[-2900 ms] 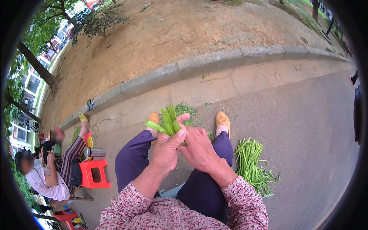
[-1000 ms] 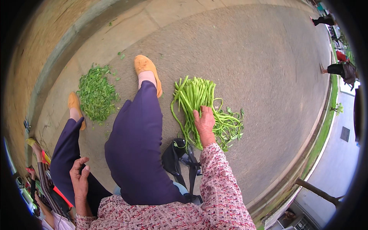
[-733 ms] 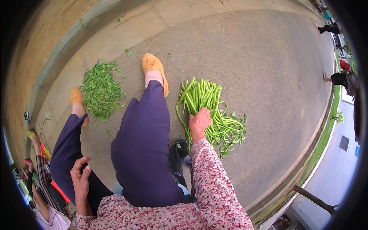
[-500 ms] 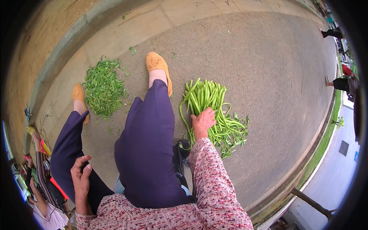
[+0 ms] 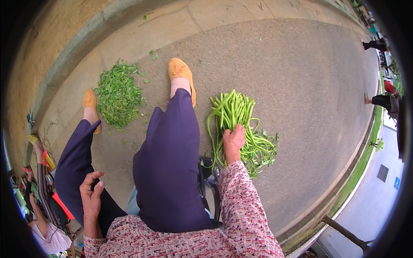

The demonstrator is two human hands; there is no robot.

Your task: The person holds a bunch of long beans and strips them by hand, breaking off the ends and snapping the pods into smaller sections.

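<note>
OK, outdoor spot: rough grey asphalt (image 5: 297, 86) underfoot, pale concrete strip (image 5: 172, 28) and curb (image 5: 79, 41) ran along the far left, bare brown earth (image 5: 51, 32) past those, thin grass strip (image 5: 365, 160) on the right. Green stalks (image 5: 234, 109) lay bunched on the asphalt, right of the purple trouser leg (image 5: 167, 159). Right hand (image 5: 233, 139) was down on them, fingers curled; couldn't tell whether it gripped any. Left hand (image 5: 91, 198) sat near left, loosely open, fingers half bent. Leaf pile (image 5: 120, 96) lay between the orange shoes (image 5: 178, 68).
</note>
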